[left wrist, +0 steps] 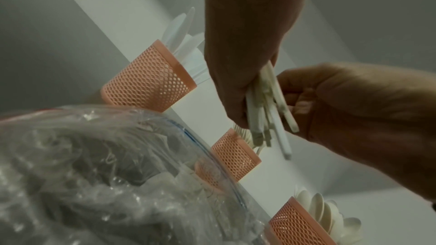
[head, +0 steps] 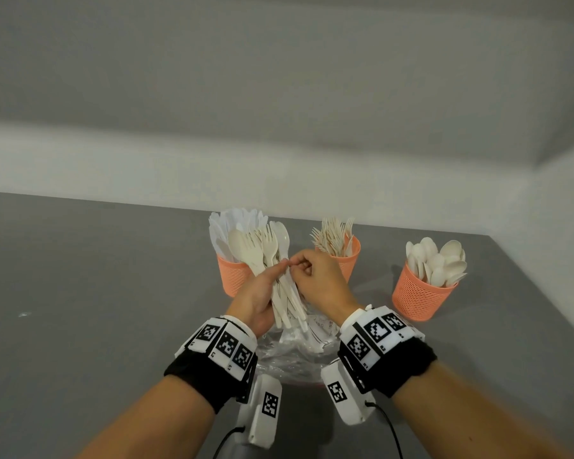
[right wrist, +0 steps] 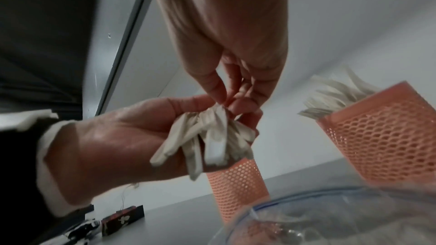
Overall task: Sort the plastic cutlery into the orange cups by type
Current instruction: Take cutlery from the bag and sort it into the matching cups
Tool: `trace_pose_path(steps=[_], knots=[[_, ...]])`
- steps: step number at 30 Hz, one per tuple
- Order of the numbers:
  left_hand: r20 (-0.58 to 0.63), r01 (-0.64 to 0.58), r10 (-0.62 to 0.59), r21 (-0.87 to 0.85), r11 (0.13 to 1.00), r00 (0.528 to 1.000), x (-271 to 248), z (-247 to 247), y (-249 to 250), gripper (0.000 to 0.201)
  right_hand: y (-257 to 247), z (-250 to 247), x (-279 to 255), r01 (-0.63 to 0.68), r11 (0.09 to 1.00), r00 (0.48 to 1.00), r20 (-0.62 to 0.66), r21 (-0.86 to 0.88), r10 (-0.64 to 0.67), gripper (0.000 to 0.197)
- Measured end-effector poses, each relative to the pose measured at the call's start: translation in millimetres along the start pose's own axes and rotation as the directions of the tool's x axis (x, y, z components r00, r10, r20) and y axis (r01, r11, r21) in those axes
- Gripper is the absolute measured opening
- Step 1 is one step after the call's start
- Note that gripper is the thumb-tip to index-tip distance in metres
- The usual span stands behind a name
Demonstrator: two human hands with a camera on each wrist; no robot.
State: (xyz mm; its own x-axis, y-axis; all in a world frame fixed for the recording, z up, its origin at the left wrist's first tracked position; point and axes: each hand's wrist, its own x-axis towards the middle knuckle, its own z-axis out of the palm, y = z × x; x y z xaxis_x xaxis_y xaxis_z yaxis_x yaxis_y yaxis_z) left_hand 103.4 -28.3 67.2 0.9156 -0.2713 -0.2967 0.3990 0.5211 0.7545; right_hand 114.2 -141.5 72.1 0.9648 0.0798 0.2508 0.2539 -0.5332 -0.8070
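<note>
My left hand grips a mixed bundle of cream plastic cutlery by the handles, heads up; the handle ends stick out below its fist. My right hand pinches one piece in that bundle with thumb and forefinger. Behind stand three orange mesh cups: the left cup holds white knives, the middle cup holds forks, the right cup holds spoons.
A crumpled clear plastic bag lies on the grey table under my hands, seen close in the left wrist view as the bag. A white wall runs behind the cups. A small dark box lies at the left.
</note>
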Motion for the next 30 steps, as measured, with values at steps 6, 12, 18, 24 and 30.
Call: trace_pose_path(steps=[6,12,18,24,30], knots=[[0.045,0.016,-0.013,-0.054,0.998,0.999,-0.5,-1.5,-2.0,0.033,-2.0,1.1,-0.5,-0.028,1.000,0.998,0.054,-0.004,0.028,0.018],[0.011,0.024,-0.023,-0.038,0.999,1.000,4.3,-8.7,-3.1,0.020,-0.9,-0.5,-0.4,-0.161,0.987,0.970,0.185,-0.013,0.161,0.037],[0.013,0.021,-0.020,-0.029,0.999,1.000,3.6,-7.4,0.5,0.022,-1.0,-5.0,-2.0,-0.241,0.933,0.965,0.166,0.267,0.202,0.012],[-0.002,0.054,-0.054,0.027,0.998,0.999,-1.4,3.2,1.2,0.018,-7.4,-3.0,1.1,-0.274,0.922,0.962,0.082,0.272,0.262,0.015],[-0.019,0.030,-0.030,0.011,0.999,0.999,-2.6,4.0,0.7,0.031,-5.1,-2.2,1.8,-0.174,0.979,0.984,0.051,0.110,0.169,0.014]])
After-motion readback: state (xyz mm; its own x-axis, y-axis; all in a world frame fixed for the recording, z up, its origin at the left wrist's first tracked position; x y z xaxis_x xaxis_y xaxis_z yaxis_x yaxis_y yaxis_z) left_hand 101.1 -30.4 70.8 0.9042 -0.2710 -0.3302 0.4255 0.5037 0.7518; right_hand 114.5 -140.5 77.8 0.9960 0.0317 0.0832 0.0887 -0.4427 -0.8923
